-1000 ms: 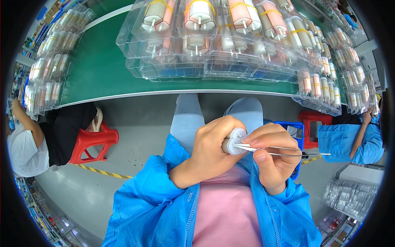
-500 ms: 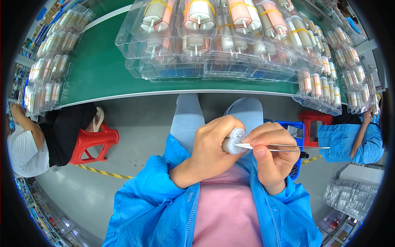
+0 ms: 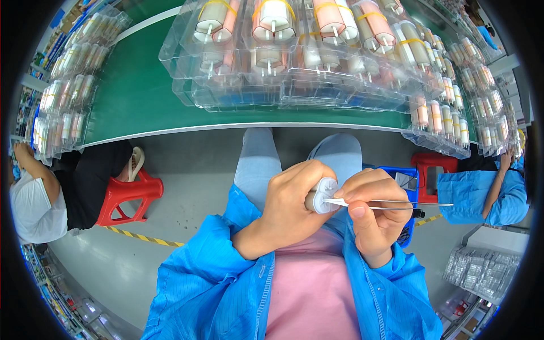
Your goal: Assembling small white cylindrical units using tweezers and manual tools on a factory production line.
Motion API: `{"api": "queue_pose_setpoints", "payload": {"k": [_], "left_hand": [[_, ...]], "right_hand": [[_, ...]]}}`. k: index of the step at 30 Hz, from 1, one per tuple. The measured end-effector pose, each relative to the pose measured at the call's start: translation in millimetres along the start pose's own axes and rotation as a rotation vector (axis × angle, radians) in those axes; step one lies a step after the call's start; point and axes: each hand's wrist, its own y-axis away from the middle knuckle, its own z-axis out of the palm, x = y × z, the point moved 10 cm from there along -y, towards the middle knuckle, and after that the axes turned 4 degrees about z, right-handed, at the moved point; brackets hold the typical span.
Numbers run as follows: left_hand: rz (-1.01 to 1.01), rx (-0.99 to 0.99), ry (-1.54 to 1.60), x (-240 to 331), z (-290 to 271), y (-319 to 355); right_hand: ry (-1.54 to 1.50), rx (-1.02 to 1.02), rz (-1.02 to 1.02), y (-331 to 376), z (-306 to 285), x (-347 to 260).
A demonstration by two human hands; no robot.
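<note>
We log the left hand (image 3: 289, 198) clasped around a small lobed container (image 3: 323, 194), its pale grey end face turned to the right, toward the right hand (image 3: 377, 215). The right grip pinches a pair of slim metal tweezers (image 3: 422, 203) between thumb and fingers — long axis nearly level, side to side, pale tips pointing left at the end face. We read the container as lying directly left of the right grip, inside the left one, on the person's side of the green bench (image 3: 136, 85). Tips and face overlap in view; we cannot tell whether they touch. The container's body is mostly hidden, so we record no long axis for it. Clear plastic trays (image 3: 226, 100) of banded cylinders (image 3: 209, 20) stand on the bench.
</note>
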Motion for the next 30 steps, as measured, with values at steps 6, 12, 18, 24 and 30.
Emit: {"api": "queue_pose_setpoints", "payload": {"k": [6,12,18,24,30], "left_hand": [[0.009,0.005,0.010,0,0,1],[0.060,0.005,-0.071,6,-3,0],[0.063,0.007,-0.062,5,-1,0],[0.052,-0.001,-0.045,5,-1,0],[0.039,0.004,-0.017,5,-1,0]], "right_hand": [[0.055,-0.022,-0.006,-3,3,-4],[0.195,-0.101,-0.004,-10,10,-14],[0.190,-0.098,0.002,-8,9,-10],[0.168,-0.082,0.000,-7,8,-9],[0.142,-0.072,-0.016,-5,7,-8]]}}
